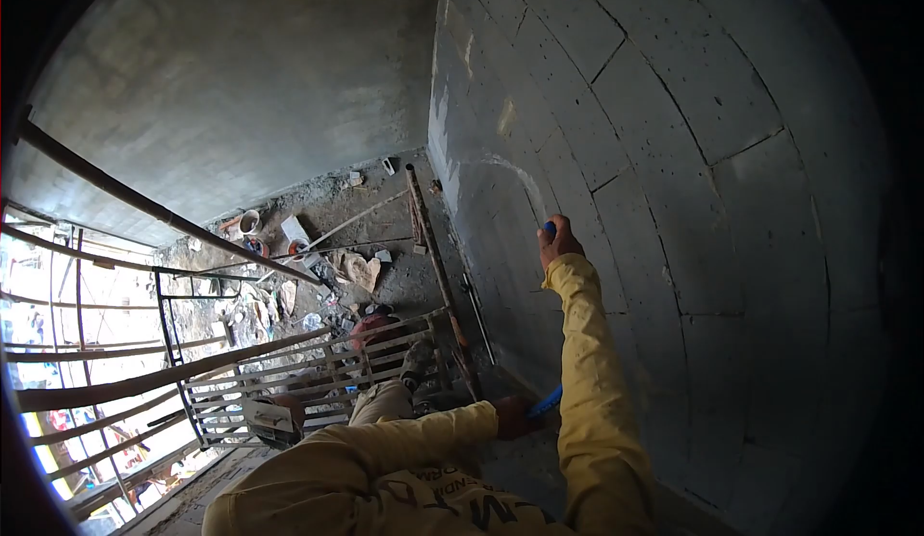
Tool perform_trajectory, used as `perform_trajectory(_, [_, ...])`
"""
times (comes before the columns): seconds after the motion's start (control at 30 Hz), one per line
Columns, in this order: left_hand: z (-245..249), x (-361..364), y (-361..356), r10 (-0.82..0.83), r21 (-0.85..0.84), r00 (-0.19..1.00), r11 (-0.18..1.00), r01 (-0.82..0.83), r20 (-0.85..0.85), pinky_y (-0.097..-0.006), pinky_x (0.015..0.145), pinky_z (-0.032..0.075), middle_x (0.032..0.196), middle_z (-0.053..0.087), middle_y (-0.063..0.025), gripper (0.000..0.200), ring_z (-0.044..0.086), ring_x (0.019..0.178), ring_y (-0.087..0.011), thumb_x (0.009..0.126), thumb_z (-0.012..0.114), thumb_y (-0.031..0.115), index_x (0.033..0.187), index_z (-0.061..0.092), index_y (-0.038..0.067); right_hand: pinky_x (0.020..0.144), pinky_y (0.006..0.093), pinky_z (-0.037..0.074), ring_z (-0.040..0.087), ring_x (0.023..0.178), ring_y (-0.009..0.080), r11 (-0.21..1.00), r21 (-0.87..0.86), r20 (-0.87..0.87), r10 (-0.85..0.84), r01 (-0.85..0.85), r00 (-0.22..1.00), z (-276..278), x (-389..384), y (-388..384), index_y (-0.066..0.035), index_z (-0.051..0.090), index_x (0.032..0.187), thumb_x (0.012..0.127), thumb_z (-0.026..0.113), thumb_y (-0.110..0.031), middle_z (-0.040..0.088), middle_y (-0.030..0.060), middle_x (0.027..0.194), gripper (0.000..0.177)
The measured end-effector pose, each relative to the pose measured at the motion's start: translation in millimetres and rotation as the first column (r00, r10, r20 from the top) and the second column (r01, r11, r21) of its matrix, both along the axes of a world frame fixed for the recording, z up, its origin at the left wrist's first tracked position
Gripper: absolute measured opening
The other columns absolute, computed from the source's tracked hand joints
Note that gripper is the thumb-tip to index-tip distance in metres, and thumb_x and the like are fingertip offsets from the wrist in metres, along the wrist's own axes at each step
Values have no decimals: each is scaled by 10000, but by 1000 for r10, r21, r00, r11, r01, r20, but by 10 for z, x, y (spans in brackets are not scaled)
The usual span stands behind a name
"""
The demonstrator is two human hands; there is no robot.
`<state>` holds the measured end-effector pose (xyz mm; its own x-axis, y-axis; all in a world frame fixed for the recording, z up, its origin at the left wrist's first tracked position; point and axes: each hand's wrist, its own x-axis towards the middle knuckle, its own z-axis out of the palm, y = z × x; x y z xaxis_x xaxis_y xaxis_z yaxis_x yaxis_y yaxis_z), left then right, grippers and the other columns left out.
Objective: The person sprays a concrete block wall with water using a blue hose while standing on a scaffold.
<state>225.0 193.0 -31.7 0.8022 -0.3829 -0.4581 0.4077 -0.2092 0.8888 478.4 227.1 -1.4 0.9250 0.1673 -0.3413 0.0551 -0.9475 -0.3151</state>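
My right hand (561, 242), at the end of a raised yellow sleeve, is close to the grey block wall (664, 199). Its fingers are wrapped round something with a blue end (550, 228); the rest is hidden by the hand. My left hand (516, 419) is lower, in front of my body and in shadow. It is closed at a long blue piece (546, 401), which runs behind my right forearm, so I cannot tell its kind. Pale smears of a coating (510, 165) mark the wall beyond my right hand.
A slatted metal scaffold platform (318, 377) is under me, with a plaster-smeared container (272, 421) on it. Scaffold poles (438, 276) cross beside the wall and to the left. Below, the floor holds a bucket (250, 221) and scattered debris (356, 271).
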Motion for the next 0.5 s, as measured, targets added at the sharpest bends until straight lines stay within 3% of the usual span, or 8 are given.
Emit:
perform_trajectory(0.2, [-336, -3, -63, 50, 70, 999, 996, -51, 20, -436, 758, 469, 881, 634, -223, 446, 614, 875, -365, 801, 585, 470, 930, 638, 46, 777, 453, 485, 605, 943, 381, 962, 270, 115, 2, -33, 993, 310, -21, 189, -208, 410, 1206, 891, 472, -361, 619, 150, 1066, 356])
perform_trajectory(0.5, [-247, 25, 48, 94, 80, 995, 992, -93, -11, -438, 729, 477, 834, 634, -223, 453, 624, 836, -364, 804, 578, 477, 895, 637, 37, 761, 465, 485, 608, 926, 389, 961, 265, 99, 51, -75, 994, 342, -64, 382, -219, 405, 1203, 886, 479, -352, 625, 159, 1050, 352])
